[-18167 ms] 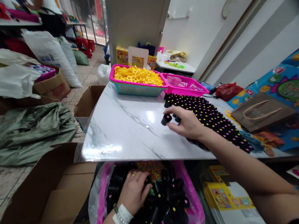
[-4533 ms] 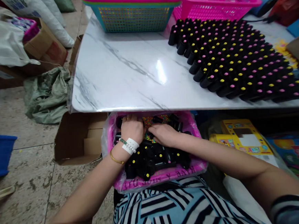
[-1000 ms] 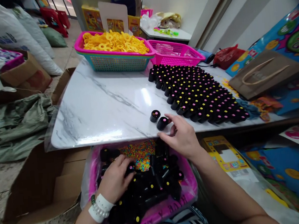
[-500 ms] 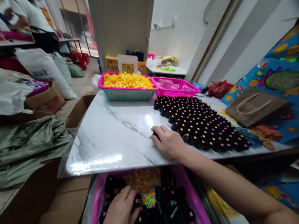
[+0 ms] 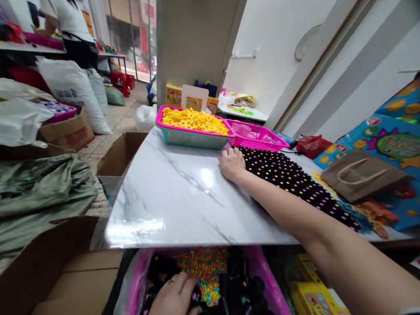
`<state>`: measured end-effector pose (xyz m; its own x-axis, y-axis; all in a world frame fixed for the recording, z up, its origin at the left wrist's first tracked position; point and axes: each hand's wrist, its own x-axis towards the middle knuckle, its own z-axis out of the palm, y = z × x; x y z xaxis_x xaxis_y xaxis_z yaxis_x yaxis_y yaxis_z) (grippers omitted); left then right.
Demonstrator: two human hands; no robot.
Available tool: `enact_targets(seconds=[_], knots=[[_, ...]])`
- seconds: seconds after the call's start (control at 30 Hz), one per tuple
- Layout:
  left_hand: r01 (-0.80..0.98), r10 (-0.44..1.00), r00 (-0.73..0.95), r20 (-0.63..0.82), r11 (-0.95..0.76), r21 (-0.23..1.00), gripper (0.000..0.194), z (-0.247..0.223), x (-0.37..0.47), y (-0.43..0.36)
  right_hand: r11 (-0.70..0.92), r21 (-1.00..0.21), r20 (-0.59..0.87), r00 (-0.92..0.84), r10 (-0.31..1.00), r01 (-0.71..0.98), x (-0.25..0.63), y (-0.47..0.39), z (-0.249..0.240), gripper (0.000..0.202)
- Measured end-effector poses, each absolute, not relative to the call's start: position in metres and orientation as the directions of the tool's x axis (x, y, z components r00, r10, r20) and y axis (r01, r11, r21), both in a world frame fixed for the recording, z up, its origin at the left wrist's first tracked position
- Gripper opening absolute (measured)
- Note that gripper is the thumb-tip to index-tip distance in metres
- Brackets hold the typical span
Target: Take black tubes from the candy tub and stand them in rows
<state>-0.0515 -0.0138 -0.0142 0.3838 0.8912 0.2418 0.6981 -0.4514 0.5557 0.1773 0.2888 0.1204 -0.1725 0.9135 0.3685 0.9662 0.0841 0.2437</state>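
Observation:
My right hand [image 5: 233,163] is at the far left corner of the rows of small black pieces with yellow and pink dots [image 5: 291,170], on the white marbled table [image 5: 169,190]. Its fingers are closed round a black piece, which they mostly hide. Lower down, my left hand [image 5: 172,303] reaches into a pink basket [image 5: 274,283] below the table edge. Its fingers curl over a black piece with a pink dot [image 5: 195,296]. Around it lie more loose black pieces [image 5: 239,301] and many tiny coloured beads [image 5: 204,269].
Yellow ring-like pieces [image 5: 192,120] fill a pink-and-teal basket [image 5: 190,142] at the table's back. Beside it stands another pink basket [image 5: 255,137]. A brown paper bag [image 5: 364,174] sits at right; cardboard boxes [image 5: 67,285] stand at left. A person [image 5: 70,23] stands far left.
My right hand has moved away from me, from the near side of the rows to their far left corner. My left hand has barely moved. The view has shifted slightly.

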Motion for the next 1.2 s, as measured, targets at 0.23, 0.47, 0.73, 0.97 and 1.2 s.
enact_targets(seconds=[0.23, 0.47, 0.73, 0.97, 1.2], knots=[[0.690, 0.881, 0.417, 0.225, -0.468, 0.553, 0.037, -0.006, -0.055, -0.011, 0.091, 0.275, 0.400, -0.200, 0.895, 0.957, 0.187, 0.298, 0.114, 0.030], [0.682, 0.886, 0.421, 0.195, -0.451, 0.576, 0.034, -0.007, -0.051, -0.009, 0.079, 0.274, 0.401, -0.189, 0.896, 0.959, 0.186, 0.295, 0.116, 0.031], [0.678, 0.880, 0.416, 0.229, -0.469, 0.566, 0.034, -0.003, -0.055, -0.011, 0.157, 0.214, 0.416, -0.235, 0.879, 0.964, 0.177, 0.276, 0.138, 0.028], [0.595, 0.904, 0.265, 0.337, -0.428, 0.680, 0.028, 0.009, -0.056, -0.006, 0.774, -0.068, 0.158, -0.759, 0.632, 0.630, 0.138, 0.124, 0.155, 0.027], [0.550, 0.977, 0.152, 0.151, -0.210, 0.808, 0.034, 0.047, -0.047, -0.010, 0.725, -0.426, 0.328, -0.655, 0.681, 0.541, 0.154, -0.004, 0.099, 0.045]])
